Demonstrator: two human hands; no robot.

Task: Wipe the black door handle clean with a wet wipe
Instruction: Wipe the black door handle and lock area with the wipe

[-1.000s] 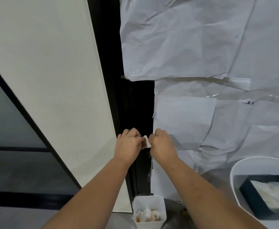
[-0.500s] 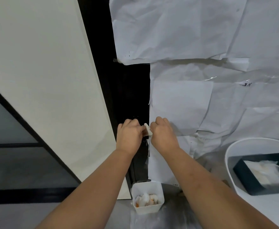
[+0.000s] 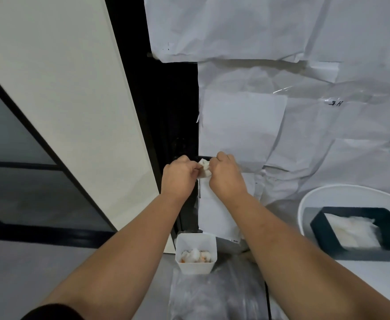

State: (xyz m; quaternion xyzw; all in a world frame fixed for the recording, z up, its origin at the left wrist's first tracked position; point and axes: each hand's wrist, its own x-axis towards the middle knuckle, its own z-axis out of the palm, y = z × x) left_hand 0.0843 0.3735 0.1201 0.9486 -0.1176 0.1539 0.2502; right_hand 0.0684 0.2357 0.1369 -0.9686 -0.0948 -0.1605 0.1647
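A black door [image 3: 173, 107] stands papered over with crumpled white sheets [image 3: 258, 42]. Just in front of its black door handle [image 3: 204, 157], the left hand [image 3: 180, 176] and right hand [image 3: 227, 175] both pinch 1 folded wet wipe [image 3: 205, 170] between them.

A short handwritten mark [image 3: 336, 103] in dark ink is seen on the white paper sheets [image 3: 351, 125] taped over the surface at the right, under a strip of clear tape. It seems to consist of two characters, perhaps a digit followed by "H", but it is too small and blurred to be read with certainty. A tiny dark print [image 3: 235, 239] is seen at the lower edge of a paper sheet above the small white bin [image 3: 196, 266]; it cannot be made out.
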